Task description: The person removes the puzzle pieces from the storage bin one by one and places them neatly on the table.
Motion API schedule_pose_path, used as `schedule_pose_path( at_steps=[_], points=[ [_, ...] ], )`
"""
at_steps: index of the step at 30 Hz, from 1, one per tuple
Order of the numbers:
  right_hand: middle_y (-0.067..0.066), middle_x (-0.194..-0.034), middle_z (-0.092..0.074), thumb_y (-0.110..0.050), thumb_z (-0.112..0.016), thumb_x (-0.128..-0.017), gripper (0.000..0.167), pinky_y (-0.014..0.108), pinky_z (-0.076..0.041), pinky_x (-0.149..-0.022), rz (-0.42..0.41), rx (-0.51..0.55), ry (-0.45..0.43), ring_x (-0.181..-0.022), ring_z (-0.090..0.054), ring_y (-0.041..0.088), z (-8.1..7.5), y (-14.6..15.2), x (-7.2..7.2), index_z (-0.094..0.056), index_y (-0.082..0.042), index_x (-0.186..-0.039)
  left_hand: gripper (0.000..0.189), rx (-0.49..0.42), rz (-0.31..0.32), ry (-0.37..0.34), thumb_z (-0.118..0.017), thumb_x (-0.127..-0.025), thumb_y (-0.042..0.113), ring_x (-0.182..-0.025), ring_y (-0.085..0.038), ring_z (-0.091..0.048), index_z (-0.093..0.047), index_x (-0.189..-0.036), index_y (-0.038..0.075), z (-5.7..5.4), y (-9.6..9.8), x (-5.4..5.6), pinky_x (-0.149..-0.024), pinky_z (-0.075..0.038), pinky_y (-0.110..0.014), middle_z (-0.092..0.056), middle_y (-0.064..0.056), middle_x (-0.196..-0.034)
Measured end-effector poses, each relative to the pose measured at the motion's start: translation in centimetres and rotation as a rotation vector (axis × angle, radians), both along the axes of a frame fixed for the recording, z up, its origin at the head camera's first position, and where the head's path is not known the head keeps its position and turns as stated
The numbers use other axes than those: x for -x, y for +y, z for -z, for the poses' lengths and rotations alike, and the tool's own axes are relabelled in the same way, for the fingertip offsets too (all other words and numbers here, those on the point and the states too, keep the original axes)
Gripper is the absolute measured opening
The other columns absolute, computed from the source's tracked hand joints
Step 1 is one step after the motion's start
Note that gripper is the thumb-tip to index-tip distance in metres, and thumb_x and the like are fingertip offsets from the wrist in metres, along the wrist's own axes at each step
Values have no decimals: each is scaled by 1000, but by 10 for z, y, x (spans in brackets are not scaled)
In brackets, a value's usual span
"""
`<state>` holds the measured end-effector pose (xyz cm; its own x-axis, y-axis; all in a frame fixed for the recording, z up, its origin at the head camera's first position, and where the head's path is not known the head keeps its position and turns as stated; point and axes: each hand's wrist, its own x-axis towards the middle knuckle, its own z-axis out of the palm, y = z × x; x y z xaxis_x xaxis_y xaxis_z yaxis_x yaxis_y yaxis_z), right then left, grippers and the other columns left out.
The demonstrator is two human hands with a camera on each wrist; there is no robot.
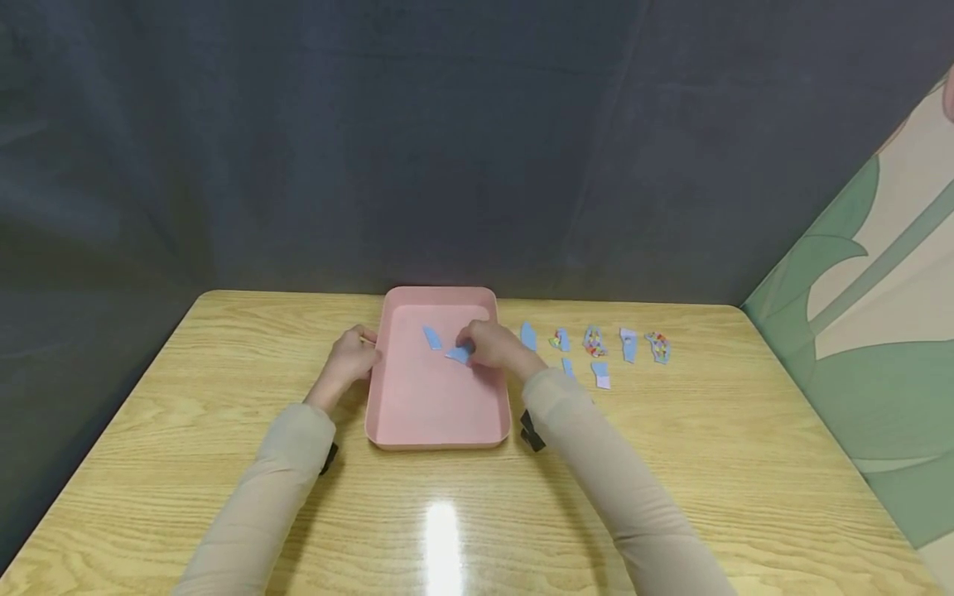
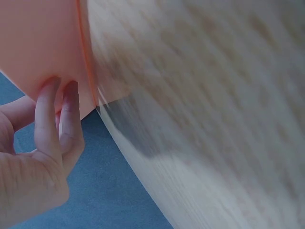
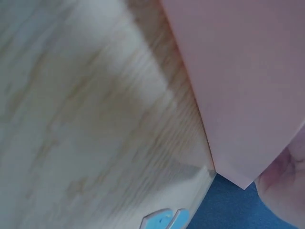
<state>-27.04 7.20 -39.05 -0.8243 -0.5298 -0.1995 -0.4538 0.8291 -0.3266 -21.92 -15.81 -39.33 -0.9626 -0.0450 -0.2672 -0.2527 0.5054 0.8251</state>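
Observation:
A pink tray (image 1: pixel 440 406) stands on the table, holding flat blue puzzle pieces. My left hand (image 1: pixel 353 354) grips its left wall; in the left wrist view, fingers (image 2: pixel 46 119) press on the outside of that wall while another digit passes behind the rim. My right hand (image 1: pixel 488 343) reaches over the tray's right side and pinches a blue puzzle piece (image 1: pixel 458 354) above the tray floor. To its left inside the tray lies a second, narrow blue piece (image 1: pixel 431 338). The right wrist view shows only part of the hand (image 3: pixel 286 191), beyond the tray wall; its fingertips are hidden there.
Right of the tray, several puzzle pieces lie in two loose rows, among them a multicoloured one (image 1: pixel 594 341), a blue and lilac one (image 1: pixel 600 375) and a patterned one (image 1: pixel 659 347). A dark curtain (image 1: pixel 447 165) hangs behind the wooden table (image 1: pixel 261 331).

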Motion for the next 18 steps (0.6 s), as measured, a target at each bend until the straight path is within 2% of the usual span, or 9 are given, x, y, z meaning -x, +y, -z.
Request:
schedule_pose_path(
  at_steps=[9,18],
  points=[
    [12,-103,-65,-4,-75,-78,29,34,-49,-89,-11,55,49,-90,-57,21,4,1,-2,-69,-3,-107,40,-15,1,-7,-44,-86,-1,-85,-20,-61,-44,-125,-11,-1,0,0,-63,-52,-23,-57,-28,-119],
    [8,-98,-70,-4,-70,-83,14,33,-50,-91,56,125,30,-93,-60,20,1,3,-2,-70,-5,-97,38,-14,-5,-15,-45,-85,0,-80,-17,-59,-45,-122,-10,0,0,1,-62,-51,-22,-59,-22,-108]
  ],
)
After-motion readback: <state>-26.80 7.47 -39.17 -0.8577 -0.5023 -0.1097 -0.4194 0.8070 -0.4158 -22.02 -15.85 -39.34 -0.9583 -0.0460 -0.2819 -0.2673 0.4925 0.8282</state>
